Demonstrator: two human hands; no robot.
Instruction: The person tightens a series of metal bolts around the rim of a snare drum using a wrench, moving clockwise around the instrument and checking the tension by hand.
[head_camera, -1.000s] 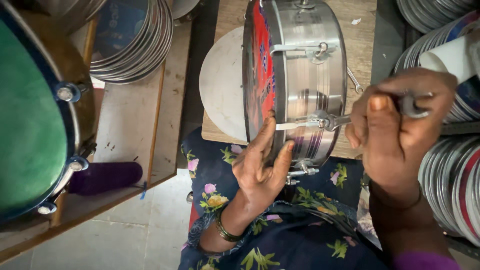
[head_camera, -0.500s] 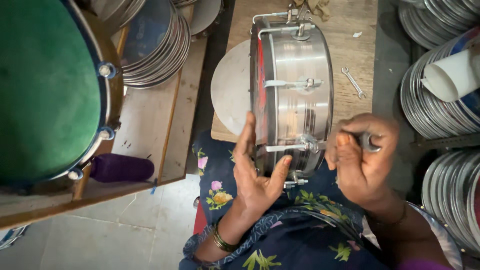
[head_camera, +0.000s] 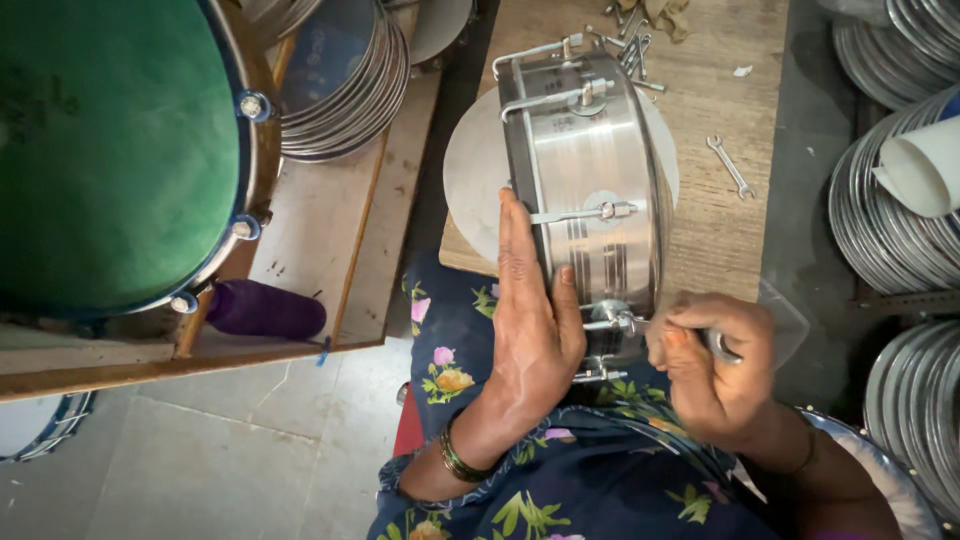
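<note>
A shiny steel drum shell (head_camera: 590, 190) stands on its edge on a wooden table (head_camera: 720, 90), leaning toward my lap. My left hand (head_camera: 530, 320) lies flat against the drum's left rim, fingers pointing away from me, holding it steady. My right hand (head_camera: 715, 365) is closed around a small metal tool (head_camera: 722, 345) set against a tuning lug (head_camera: 615, 322) low on the shell. Several metal tension rods with lugs run across the shell. A pale round drum skin (head_camera: 475, 170) lies under the drum.
A loose spanner (head_camera: 730, 165) and several bolts (head_camera: 630, 45) lie on the table. A big green-headed drum (head_camera: 110, 150) sits at left on a wooden bench, with a purple handle (head_camera: 265, 310) below it. Stacks of metal hoops (head_camera: 345, 80) stand left and right (head_camera: 890, 230).
The view has shifted, so the drum now sits further up the picture. My left hand has flattened against the rim. My right hand has dropped lower with the tool at the lug.
</note>
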